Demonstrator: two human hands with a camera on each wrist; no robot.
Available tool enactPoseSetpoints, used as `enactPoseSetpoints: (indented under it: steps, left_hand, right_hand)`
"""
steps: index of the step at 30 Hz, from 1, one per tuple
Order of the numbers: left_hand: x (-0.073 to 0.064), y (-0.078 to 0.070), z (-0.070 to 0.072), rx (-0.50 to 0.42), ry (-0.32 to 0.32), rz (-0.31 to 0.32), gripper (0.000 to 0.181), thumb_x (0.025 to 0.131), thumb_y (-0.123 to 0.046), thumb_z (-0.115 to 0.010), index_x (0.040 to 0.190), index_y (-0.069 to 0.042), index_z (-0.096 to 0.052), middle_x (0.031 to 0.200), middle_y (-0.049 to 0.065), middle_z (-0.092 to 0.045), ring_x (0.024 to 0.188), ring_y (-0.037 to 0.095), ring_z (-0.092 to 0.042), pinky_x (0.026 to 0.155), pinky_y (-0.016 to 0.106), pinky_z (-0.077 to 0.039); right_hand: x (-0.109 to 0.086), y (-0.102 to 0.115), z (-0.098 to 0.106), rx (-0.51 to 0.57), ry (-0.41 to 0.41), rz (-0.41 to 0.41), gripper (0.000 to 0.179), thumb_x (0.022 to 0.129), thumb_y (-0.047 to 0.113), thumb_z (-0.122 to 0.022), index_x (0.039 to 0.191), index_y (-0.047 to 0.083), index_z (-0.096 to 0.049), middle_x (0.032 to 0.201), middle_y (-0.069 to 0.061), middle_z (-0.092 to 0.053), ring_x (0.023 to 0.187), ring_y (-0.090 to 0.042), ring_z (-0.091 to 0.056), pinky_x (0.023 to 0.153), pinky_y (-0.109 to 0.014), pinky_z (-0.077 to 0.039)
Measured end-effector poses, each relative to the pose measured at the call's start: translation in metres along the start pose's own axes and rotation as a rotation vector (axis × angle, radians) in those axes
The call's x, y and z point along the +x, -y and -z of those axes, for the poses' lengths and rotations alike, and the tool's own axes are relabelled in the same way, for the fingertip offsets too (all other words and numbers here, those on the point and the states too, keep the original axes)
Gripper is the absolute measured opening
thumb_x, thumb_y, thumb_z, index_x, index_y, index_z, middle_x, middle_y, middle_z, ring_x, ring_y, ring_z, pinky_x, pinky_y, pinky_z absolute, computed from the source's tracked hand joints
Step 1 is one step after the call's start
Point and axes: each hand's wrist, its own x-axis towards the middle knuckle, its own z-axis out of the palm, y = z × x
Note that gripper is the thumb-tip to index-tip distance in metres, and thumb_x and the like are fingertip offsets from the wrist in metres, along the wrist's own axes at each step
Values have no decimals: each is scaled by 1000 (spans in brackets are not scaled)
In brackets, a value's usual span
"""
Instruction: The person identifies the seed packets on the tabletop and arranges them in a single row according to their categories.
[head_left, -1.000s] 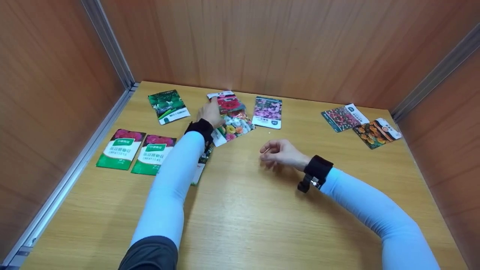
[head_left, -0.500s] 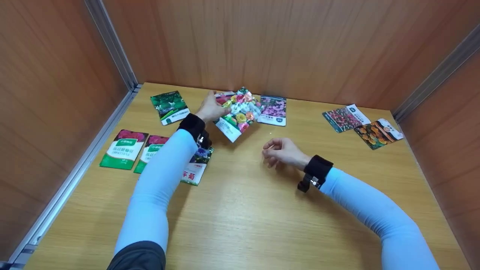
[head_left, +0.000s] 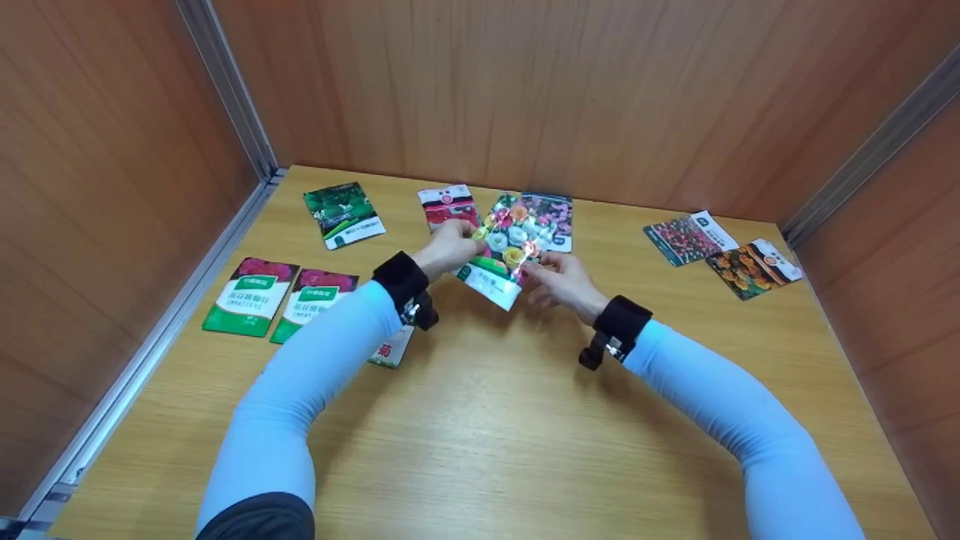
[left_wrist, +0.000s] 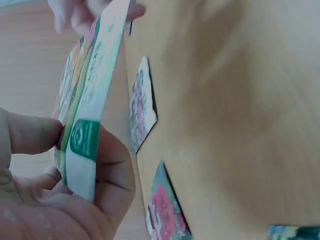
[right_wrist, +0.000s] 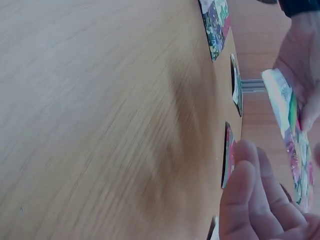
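A seed packet [head_left: 510,234] with white, yellow and pink flowers is raised over the back middle of the table, tilted. My left hand [head_left: 450,246] pinches its left edge; the left wrist view has the thumb [left_wrist: 37,134] on the printed face and curled fingers behind. At the packet's right edge is my right hand [head_left: 568,285], its thumb overlapping the flowers. In the right wrist view its relaxed fingers [right_wrist: 255,195] lie apart from the packet. Behind the raised packet lie a red-flower packet [head_left: 448,204] and a partly covered pink-purple one [head_left: 561,217].
Two green-and-white packets [head_left: 250,300] lie at the left, beside another packet [head_left: 391,351] mostly under the left forearm. A dark green packet [head_left: 343,214] lies back left. At far right, a pink-flower packet [head_left: 686,238] meets an orange-flower one [head_left: 752,268]. Wooden panels [head_left: 525,90] enclose the table.
My left hand has lifted the flower packet off the red-flower one and brought it right and toward me. The right hand has moved slightly up to the packet's edge.
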Motion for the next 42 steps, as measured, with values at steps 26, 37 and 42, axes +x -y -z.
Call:
enactPoseSetpoints:
  steps: [26,37,42]
  left_hand:
    - [-74,69,2,574,50,148,26,67,-37,-75,69,-13,-65,62,6,-63,55,23,-60,45,28,-42]
    - [-76,107,28,924,-153,-242,45,74,-34,-70,113,-14,-59,106,8,-54,95,28,-45,79,45,-40]
    - [-73,122,36,951,-197,-202,54,78,-40,-64,122,-13,-52,122,14,-44,110,34,-36,87,53,-34]
  right_hand:
    - [2,-21,-50,-393,244,-174,32,77,37,-66,79,5,-67,71,-13,-65,60,-27,-63,53,-38,-50]
    - [8,-18,-60,-493,220,-180,31,78,41,-64,76,10,-67,68,-10,-65,56,-24,-61,51,-36,-49]
    - [11,-17,-59,-544,187,-183,32,77,43,-64,75,11,-68,66,-8,-65,56,-23,-62,49,-34,-48]
